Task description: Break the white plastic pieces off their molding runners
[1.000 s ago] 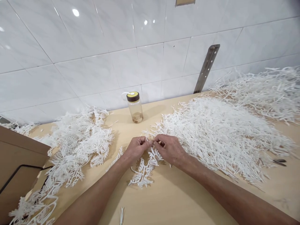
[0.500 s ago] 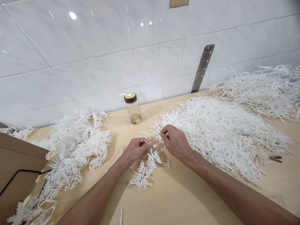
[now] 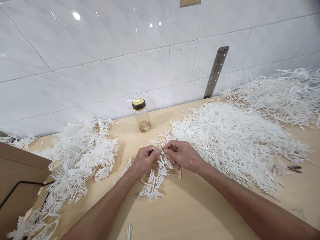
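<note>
Near the middle of the table, my left hand (image 3: 147, 158) pinches the upper end of a white branched strand (image 3: 155, 182), which hangs down onto the tabletop. My right hand (image 3: 182, 154) is closed at the fingertips, nearly touching the left fingertips; what it pinches is too small to make out. Just right of my right hand lies a large heap of thin white strands (image 3: 232, 140). A second pile of white branched strands (image 3: 82, 153) is on the left.
A clear bottle (image 3: 142, 117) with a yellow and black lid stands behind my hands. A cardboard box (image 3: 22, 180) is at the left edge. Dark snips (image 3: 294, 169) lie at the right. A metal bracket (image 3: 216, 73) is upright against the tiled wall.
My right hand has moved left and slightly down from the edge of the large heap, so its fingertips now meet those of my left hand. The left hand has hardly moved.
</note>
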Demonstrator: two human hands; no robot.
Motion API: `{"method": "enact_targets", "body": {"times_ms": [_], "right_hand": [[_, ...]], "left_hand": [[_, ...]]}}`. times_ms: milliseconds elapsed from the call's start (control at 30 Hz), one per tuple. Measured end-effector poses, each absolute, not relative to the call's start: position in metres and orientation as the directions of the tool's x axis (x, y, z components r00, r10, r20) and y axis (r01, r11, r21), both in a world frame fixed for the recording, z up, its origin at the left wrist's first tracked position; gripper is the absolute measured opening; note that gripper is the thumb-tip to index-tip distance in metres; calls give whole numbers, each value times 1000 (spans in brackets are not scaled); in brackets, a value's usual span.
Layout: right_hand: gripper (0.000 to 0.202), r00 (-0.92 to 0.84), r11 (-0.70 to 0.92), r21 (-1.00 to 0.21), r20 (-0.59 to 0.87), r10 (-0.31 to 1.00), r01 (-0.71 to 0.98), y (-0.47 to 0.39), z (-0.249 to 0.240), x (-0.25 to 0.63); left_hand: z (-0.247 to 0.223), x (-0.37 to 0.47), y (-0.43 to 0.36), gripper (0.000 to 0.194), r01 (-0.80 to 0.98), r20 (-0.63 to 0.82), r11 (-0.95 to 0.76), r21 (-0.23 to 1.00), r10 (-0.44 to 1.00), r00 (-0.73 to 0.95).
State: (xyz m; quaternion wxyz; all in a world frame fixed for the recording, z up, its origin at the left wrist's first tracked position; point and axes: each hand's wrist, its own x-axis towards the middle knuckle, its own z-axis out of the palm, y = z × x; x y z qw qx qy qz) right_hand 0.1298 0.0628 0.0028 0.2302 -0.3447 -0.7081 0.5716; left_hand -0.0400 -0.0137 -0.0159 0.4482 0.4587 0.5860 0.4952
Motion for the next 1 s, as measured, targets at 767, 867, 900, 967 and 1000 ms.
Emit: {"method": "enact_targets", "body": {"times_ms": [767, 867, 900, 967, 1000], "right_hand": [[13, -687, 373, -872, 60, 724, 317, 59, -7, 129], [13, -652, 528, -762, 188, 734, 375, 55, -6, 126], [12, -644, 563, -733, 226, 731, 382, 54, -7, 125], [10, -634, 607, -697, 281, 720, 381, 53, -10, 123], [10, -632, 626, -684, 305, 712, 374, 53, -12, 123]], "left_hand": [[-16, -37, -14, 41, 262, -33, 92, 961, 974, -223], [-10, -36, -15, 42, 222, -46, 89, 971, 980, -193], [-9, -35, -15, 43, 197, -65, 102, 975, 981, -183], [-6, -35, -15, 44, 143, -113, 137, 980, 980, -165], [-5, -35, -16, 45, 113, -138, 157, 981, 978, -157]]}}
